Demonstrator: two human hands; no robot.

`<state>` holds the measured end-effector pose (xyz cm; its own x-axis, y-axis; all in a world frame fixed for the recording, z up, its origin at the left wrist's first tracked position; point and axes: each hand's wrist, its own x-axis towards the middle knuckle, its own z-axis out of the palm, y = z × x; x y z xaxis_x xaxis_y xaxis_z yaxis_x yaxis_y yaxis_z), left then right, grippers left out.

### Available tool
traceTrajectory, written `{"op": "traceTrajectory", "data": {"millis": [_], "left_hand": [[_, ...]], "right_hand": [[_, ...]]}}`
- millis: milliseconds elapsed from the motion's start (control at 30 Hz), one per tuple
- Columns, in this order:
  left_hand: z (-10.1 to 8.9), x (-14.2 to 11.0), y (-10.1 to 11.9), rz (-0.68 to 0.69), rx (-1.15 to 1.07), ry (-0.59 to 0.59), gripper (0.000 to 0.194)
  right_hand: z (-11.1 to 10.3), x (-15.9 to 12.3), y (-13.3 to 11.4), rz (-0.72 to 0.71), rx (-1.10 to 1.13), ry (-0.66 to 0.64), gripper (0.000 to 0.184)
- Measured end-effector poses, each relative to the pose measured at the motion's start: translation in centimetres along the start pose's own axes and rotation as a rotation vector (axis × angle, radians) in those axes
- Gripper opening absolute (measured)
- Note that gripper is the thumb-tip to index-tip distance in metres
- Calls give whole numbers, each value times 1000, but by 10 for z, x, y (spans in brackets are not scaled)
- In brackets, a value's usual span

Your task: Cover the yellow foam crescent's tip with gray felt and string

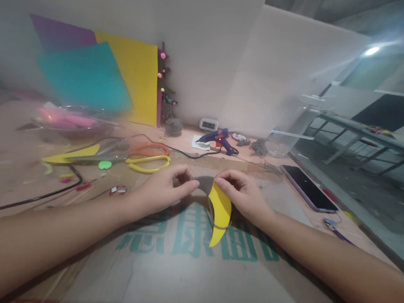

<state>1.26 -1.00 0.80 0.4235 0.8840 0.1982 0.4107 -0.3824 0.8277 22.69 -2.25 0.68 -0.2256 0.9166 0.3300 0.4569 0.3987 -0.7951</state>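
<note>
Left hand [176, 184]: one, bare; grip pinched together, thumb and fingers clamped on the left end of a dark grey piece [205, 184].

Right hand [242, 193]: one, bare; grip clamped on the upper end of a yellow crescent [221, 210].

Yellow crescent: one, curved, tip pointing down towards the wearer; located between the hands at mid-view, above the green-lettered table covering [162, 280]. A thin dark strand [221, 226] crosses it near the lower tip. The dark grey piece meets its upper left edge; whether the two are joined cannot be told.

Scissors [148, 169]: one pair, orange and yellow handles, beyond the left hand.

Green heart [105, 165]: one, small, left of the scissors' handles.

Glue gun [217, 138]: one, blue, on the table beyond the hands, nozzle over a white card [198, 145].

Clock [209, 124]: one, white, just behind the glue gun.

Phone [308, 186]: one, dark screen up, on the table, right of the right hand.

Coloured sheets [84, 75]: purple, teal and yellow, upright at the back left.
</note>
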Motion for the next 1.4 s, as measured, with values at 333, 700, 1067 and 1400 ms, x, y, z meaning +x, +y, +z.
{"op": "traceTrajectory", "data": {"millis": [333, 700, 1067, 1400], "left_hand": [[1, -1, -4, 36, -26, -64, 21], [1, 1, -3, -28, -56, -67, 23], [0, 4, -5, 56, 18, 56, 25], [0, 5, -7, 31, -7, 46, 25]], "right_hand": [[-1, 0, -5, -47, -68, -50, 18], [2, 3, -4, 14, -18, -83, 25], [0, 2, -4, 149, 12, -225, 28], [3, 2, -2, 140, 63, -253, 31]]}}
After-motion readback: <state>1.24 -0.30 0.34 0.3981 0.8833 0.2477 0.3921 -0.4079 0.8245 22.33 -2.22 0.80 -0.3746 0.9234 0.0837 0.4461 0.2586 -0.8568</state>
